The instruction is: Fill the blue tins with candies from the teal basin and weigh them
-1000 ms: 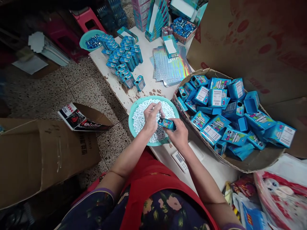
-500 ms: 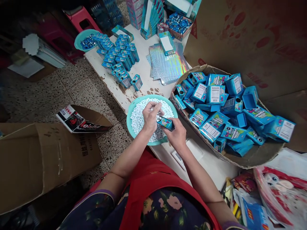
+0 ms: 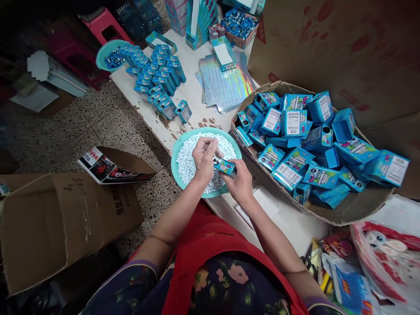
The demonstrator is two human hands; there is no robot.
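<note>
Head cam: right hand (image 3: 240, 180) clamped a box (image 3: 224, 166), left hand (image 3: 203, 161) half-curled, grip unclear; bowl (image 3: 176, 175) sat underneath, big carton (image 3: 311, 214) crowded the right.
</note>
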